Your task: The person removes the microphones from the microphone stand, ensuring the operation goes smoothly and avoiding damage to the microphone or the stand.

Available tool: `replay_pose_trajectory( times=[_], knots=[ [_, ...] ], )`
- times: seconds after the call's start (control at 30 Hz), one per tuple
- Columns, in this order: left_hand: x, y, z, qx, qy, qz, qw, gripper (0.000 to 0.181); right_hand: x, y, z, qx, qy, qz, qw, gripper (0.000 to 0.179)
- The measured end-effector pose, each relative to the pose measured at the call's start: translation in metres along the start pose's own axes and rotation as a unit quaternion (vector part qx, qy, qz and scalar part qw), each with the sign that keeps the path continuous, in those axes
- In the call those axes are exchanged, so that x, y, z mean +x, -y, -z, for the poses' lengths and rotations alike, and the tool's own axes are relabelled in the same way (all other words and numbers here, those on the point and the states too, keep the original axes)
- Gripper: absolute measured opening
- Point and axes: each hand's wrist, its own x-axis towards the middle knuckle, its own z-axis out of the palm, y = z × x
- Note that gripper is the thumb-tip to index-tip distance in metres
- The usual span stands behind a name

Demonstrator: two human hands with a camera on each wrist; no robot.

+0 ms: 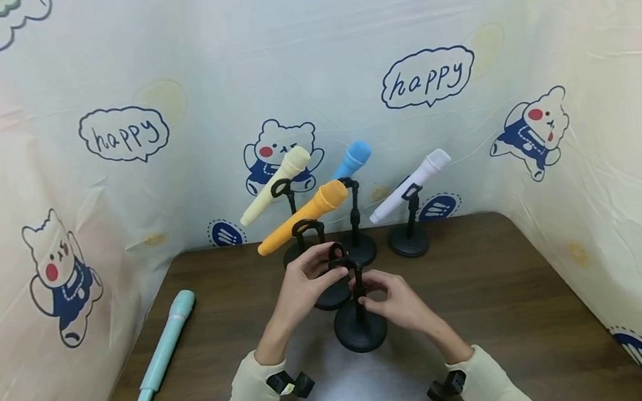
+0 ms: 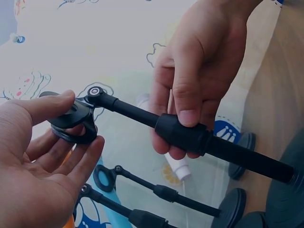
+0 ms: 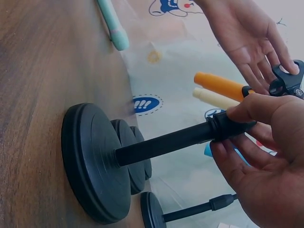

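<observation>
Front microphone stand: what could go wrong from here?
On the front microphone stand, the left hand pinches the clip while the right hand grips the collar; uneven force might tip it.
The orange microphone sits tilted just behind the hands, so a knock could dislodge it.
The mint-green microphone lies near the left edge of the table and might roll off if bumped.

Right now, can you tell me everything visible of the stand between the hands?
The black stand has a round base, a straight pole with a thicker collar, and a jointed clip on top. It looks mostly plastic and stands upright on the table, its clip empty. The left hand pinches that clip; the right hand grips the collar.
</observation>
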Motion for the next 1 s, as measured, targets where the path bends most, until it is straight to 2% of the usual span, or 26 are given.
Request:
replay_pose_trajectory(
  times=[0.17,0.47,0.73,0.87,1.0],
  knots=[
    [-0.002,0.009,-0.001,0.004,0.001,0.002,1.0000,0.043,0.001,0.000,0.000,-0.002,-0.004,-0.001,1.0000,0.030],
    [-0.011,0.037,-0.007,-0.018,0.002,0.016,0.9997,0.044,0.000,-0.002,0.000,-0.006,-0.012,-0.019,0.9997,0.029],
    [-0.012,0.038,-0.007,-0.026,0.000,0.013,0.9996,0.045,-0.001,-0.001,0.003,0.010,-0.004,-0.015,0.9998,0.039],
    [-0.012,0.037,-0.008,-0.023,-0.003,0.017,0.9996,0.045,0.001,-0.003,-0.003,-0.014,-0.044,-0.003,0.9990,0.034],
    [-0.012,0.037,-0.008,-0.017,-0.007,0.015,0.9997,0.046,0.003,-0.007,-0.014,-0.050,-0.094,-0.021,0.9941,0.035]
  ],
)
